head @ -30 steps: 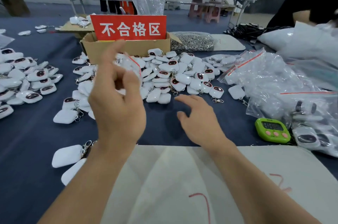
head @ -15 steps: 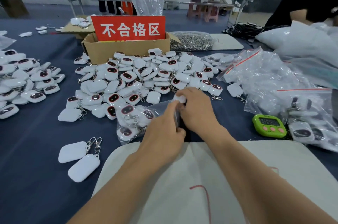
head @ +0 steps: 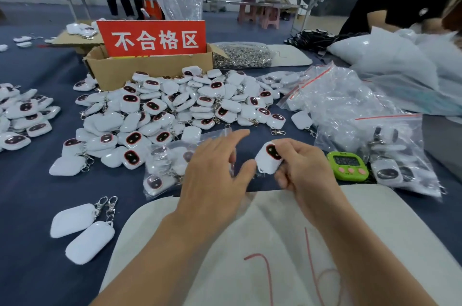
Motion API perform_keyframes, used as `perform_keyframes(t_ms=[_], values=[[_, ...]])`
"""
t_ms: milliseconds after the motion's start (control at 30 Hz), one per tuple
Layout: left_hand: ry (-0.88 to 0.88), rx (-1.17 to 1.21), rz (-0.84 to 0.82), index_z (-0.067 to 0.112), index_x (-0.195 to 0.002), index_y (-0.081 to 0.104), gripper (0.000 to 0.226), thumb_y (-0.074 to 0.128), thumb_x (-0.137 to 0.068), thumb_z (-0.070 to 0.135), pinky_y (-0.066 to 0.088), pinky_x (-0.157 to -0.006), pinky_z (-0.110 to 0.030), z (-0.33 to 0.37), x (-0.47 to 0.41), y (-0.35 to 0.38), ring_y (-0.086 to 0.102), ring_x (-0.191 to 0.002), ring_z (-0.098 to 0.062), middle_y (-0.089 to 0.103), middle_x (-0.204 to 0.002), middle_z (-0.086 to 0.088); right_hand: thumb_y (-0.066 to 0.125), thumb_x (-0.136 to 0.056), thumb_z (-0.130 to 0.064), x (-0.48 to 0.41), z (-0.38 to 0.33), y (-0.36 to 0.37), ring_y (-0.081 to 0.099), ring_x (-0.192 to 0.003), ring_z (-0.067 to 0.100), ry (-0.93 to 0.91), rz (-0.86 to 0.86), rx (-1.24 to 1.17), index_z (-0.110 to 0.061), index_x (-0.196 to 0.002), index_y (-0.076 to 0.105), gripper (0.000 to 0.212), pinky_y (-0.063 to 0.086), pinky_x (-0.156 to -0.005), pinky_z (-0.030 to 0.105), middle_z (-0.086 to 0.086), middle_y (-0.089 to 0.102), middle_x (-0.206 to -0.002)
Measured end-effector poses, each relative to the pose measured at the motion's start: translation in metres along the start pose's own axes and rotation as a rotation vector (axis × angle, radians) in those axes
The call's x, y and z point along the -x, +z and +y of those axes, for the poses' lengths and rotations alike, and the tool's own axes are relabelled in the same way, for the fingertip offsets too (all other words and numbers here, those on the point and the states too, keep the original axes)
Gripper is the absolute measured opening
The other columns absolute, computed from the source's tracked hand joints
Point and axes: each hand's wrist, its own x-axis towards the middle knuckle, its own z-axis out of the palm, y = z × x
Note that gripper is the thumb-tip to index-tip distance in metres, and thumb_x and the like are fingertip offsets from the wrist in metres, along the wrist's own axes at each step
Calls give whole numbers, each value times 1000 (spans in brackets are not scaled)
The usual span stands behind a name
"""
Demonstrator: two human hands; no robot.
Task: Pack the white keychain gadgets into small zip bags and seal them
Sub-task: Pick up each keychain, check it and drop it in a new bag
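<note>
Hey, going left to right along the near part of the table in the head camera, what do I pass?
In order: two face-down gadgets → filled zip bag → left hand → held gadget → right hand → green timer → clear bag of gadgets.

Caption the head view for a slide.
Right hand holds a white gadget; left hand open by a part-filled zip bag, loose gadgets heaped behind.

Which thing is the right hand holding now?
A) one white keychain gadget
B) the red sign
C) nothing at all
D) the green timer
A: the right hand grips one white keychain gadget, its dark face turned up toward the camera, while the green timer lies apart from the hand, to its right.
</note>
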Motion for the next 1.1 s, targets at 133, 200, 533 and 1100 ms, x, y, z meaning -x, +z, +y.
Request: perform_keyframes(t_ms=[133, 200, 533, 1100], values=[[-45, 257, -108, 39, -131, 62, 37, 61, -94, 41, 42, -73, -10, 3, 3, -1, 62, -87, -4, 65, -88, 18, 64, -99, -14, 6, -4, 9, 37, -41, 11, 15, -120, -79, -8, -86, 71, 16, 29, -43, 23, 2, 54, -51], [-130, 345, -149, 40, -130, 63, 38, 69, -93, 33, 44, -70, -10, 4, 2, 0, 64, -80, -5, 68, -84, 18, 66, -99, -15, 8, -3, 10, 44, -47, 12, -7, -124, -103, -9, -87, 71, 14, 37, -46, 24, 3, 62, -60], [-297, 711, 30, 45, -93, 76, 19, 70, -84, 29, 50, -53, -21, 10, -2, -2, 65, -53, -14, 69, -69, 4, 61, -87, -14, 13, -11, 1, 60, -101, 29, 1, -442, -297, -6, -117, 75, 34, 43, -100, 46, 23, 70, -111], [-277, 550, 32, 41, -93, 73, 15, 71, -83, 30, 61, -67, -47, 14, 4, 2, 72, -67, -21, 73, -71, 5, 63, -95, -6, 17, -10, 16, 50, -70, 12, -145, -134, -34, -16, -95, 83, 23, 42, -64, 23, 25, 71, -88]])
